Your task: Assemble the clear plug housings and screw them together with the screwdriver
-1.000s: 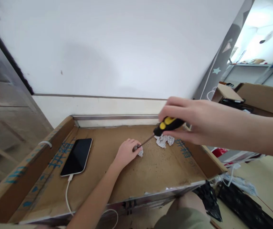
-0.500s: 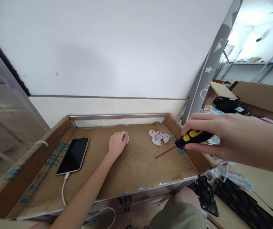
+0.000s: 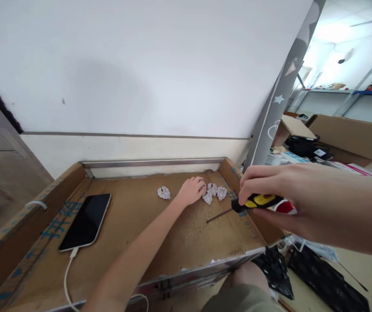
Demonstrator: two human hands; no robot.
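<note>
My left hand [image 3: 192,190] reaches to the loose cluster, its fingers curled over one clear plastic piece that they mostly hide. Beside the fingertips lie a clear plastic piece [image 3: 207,197], with metal pins on these parts, and another clear piece [image 3: 222,193] farther right. A single clear piece with pins [image 3: 164,192] lies apart, left of that hand. My right hand [image 3: 270,190] is closed round the black and yellow handle of a screwdriver [image 3: 220,215]. Its shaft slants down to the left, with the tip over or against the cardboard; I cannot tell whether it touches.
A phone [image 3: 86,222] with a white cable [image 3: 67,277] lies at the left of the cardboard-lined tray [image 3: 134,216]. Raised cardboard walls edge the tray at both sides. Behind it stands a white panel [image 3: 140,78]. Boxes [image 3: 345,134] and black bags [image 3: 325,277] are at the right.
My left hand has left one clear piece on the cardboard and moved right to the cluster. My right hand still holds the screwdriver, and the view has shifted slightly.
</note>
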